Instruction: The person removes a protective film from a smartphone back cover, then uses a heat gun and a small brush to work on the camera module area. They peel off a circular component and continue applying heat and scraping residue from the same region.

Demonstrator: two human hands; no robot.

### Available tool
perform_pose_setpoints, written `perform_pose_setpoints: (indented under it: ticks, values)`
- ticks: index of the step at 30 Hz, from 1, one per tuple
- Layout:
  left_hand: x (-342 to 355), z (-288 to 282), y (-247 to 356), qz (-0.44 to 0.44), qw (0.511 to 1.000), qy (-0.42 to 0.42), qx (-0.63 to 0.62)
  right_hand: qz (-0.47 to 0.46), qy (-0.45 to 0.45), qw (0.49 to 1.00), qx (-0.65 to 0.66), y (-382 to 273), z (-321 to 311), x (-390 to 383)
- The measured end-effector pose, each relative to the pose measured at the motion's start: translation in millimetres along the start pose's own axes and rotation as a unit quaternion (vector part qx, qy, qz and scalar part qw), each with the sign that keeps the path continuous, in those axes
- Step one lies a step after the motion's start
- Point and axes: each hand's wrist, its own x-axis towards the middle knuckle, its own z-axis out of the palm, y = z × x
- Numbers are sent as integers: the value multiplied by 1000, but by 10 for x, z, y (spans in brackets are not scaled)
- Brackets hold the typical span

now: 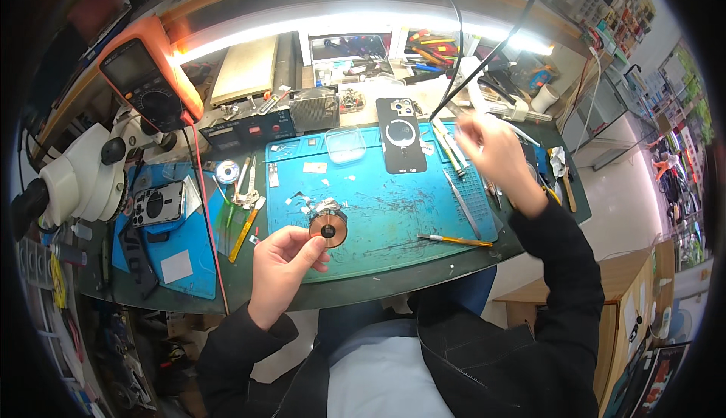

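My left hand is closed on a round copper coil with a dark centre, pinched between thumb and fingers above the mat's front part. Small dark and silvery bits show at the coil's far edge. My right hand is raised over the mat's far right corner, beside several pen-like tools. Its fingers look curled but are blurred, so whether they hold anything cannot be told. A black phone back with a white ring lies left of that hand. Metal tweezers and a yellow-orange craft knife rest nearer me.
A blue work mat covers the bench's middle, with a clear plastic box at its far side. Leftward are an orange multimeter, a white microscope and an opened phone. Black cables hang from above.
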Motion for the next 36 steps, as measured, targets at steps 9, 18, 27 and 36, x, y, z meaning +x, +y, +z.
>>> perform_pose_setpoints:
  ticks: [9, 18, 27, 36]
  values:
    - [-23, 63, 50, 302, 886, 53, 348, -117, -56, 991, -29, -344, 40, -1325]
    - [-378, -169, 205, 540, 628, 17, 561, -14, 16, 996, -84, -286, -91, -775]
    - [-1091, -728, 83, 485, 633, 96, 596, -204, -155, 953, 162, -1757, 170, -290]
    - [-1974, -1367, -180, 384, 640, 280, 604, -383, -235, 874, 185, -3136, 907, -20]
